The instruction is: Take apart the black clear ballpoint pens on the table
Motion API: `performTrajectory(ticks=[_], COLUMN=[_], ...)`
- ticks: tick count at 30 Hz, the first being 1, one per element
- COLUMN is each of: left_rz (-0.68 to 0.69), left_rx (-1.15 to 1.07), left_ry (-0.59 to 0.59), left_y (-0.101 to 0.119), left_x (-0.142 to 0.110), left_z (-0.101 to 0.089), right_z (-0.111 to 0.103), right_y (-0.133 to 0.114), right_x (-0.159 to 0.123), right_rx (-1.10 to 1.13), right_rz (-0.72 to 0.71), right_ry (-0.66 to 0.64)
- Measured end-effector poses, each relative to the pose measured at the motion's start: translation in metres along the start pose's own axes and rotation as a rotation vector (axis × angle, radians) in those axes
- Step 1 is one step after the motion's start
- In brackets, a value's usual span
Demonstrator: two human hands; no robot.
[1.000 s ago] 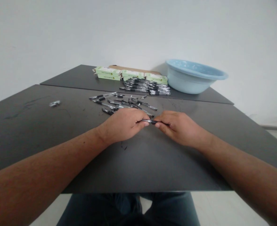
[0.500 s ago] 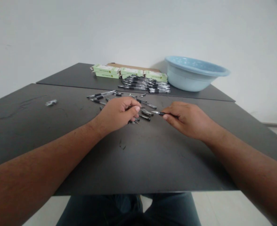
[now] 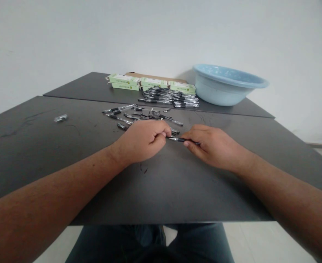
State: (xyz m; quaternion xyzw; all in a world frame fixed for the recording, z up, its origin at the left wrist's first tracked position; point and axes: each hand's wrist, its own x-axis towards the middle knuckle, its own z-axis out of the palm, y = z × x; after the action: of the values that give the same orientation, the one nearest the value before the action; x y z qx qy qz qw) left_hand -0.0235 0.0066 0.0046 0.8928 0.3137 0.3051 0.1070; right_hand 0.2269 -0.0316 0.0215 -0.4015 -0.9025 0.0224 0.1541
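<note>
My right hand pinches a black pen whose metal tip points left, low over the dark table. My left hand is curled shut right at that tip, fingers pinched on a small part I cannot make out. Just behind both hands lies a scatter of loose pens and pen parts.
A tidy pile of black pens lies farther back in front of three green boxes. A light blue basin stands at the back right. A small clear piece lies alone at the left.
My left hand drew back from the scattered parts and closed in on the pen tip. My right hand came down and left with the pen to meet it.
</note>
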Motion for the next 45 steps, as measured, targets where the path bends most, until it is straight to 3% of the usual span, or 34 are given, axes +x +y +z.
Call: performTrajectory(ticks=[6, 12, 17, 22, 27, 32, 37, 42, 45], left_rz=[0.138, 0.149, 0.161, 0.135, 0.156, 0.134, 0.161, 0.148, 0.155], left_rx=[0.12, 0.195, 0.203, 0.192, 0.187, 0.182, 0.192, 0.199, 0.202], left_ry=[-0.124, -0.071, -0.095, -0.079, -0.108, -0.104, -0.104, -0.102, -0.119], left_y=[0.002, -0.004, -0.008, -0.007, -0.005, -0.005, -0.005, -0.006, -0.005], left_x=[0.001, 0.002, 0.001, 0.002, 0.002, 0.002, 0.001, 0.002, 0.002], left_z=[0.006, 0.004, 0.004, 0.003, 0.003, 0.002, 0.002, 0.002, 0.002], right_z=[-0.001, -0.003, -0.004, 0.0, 0.001, 0.002, 0.003, 0.003, 0.003], right_y=[-0.007, 0.0, 0.006, 0.005, 0.006, 0.004, 0.003, 0.003, 0.002], right_x=[0.0, -0.003, -0.003, -0.002, -0.001, -0.002, -0.002, -0.002, -0.002], right_rx=[-0.011, -0.069, -0.002, 0.026, 0.035, 0.061, 0.05, 0.078, 0.061], right_rz=[-0.017, 0.042, 0.056, 0.086, 0.035, 0.095, 0.063, 0.121, 0.087], right_ry=[0.005, 0.119, 0.055, 0.145, 0.06, 0.117, 0.043, 0.117, 0.048])
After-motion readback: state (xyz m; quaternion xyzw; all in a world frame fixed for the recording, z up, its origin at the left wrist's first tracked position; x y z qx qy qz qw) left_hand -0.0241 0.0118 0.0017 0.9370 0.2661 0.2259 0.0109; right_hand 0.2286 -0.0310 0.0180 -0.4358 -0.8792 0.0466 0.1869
